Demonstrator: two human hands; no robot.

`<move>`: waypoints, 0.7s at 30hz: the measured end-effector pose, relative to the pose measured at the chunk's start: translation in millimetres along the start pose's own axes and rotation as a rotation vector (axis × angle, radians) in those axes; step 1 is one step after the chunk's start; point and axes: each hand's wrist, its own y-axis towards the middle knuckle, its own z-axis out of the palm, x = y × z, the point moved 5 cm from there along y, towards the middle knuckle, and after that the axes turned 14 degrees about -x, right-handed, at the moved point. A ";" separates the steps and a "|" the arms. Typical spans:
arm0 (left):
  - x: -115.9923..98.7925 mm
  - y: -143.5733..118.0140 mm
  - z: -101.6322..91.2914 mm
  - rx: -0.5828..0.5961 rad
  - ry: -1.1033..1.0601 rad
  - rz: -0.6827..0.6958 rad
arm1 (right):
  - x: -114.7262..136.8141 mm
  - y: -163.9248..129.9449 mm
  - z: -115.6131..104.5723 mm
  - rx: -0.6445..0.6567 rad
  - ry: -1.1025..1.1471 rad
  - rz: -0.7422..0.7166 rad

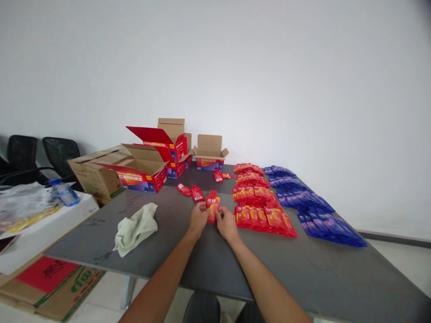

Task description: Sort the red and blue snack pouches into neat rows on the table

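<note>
My left hand (198, 220) and my right hand (226, 224) both grip a small stack of red pouches (213, 204) held upright above the grey table (188, 264). Two loose red pouches (191, 192) lie flat just beyond my hands. Rows of red pouches (259, 204) lie overlapping to the right of my hands. Further right are rows of blue pouches (310, 206).
A pale cloth (136, 228) lies crumpled at the left of the table. Open red cartons (148, 172) and a small open box (210, 158) stand at the far side. A brown cardboard box (96, 177), a water bottle (63, 192) and black chairs (37, 157) are at left.
</note>
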 end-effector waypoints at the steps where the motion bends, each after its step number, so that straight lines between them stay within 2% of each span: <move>1: -1.7 -1.5 1.4 0.018 -0.016 -0.017 | -1.8 1.3 -1.7 -0.017 0.018 0.004; 4: -4.7 -3.8 2.9 0.053 -0.033 -0.030 | -6.1 3.0 -5.4 -0.041 0.046 0.015; 8: -2.4 -4.2 5.5 0.063 -0.007 0.023 | -7.5 1.8 -11.4 -0.056 0.022 0.020; 14: 2.0 -9.0 8.3 0.031 0.081 0.025 | -3.3 -1.2 -30.9 -0.097 0.036 0.018; 21: -4.1 -28.9 23.2 0.201 0.080 -0.060 | -1.1 0.6 -62.1 -0.156 0.069 0.026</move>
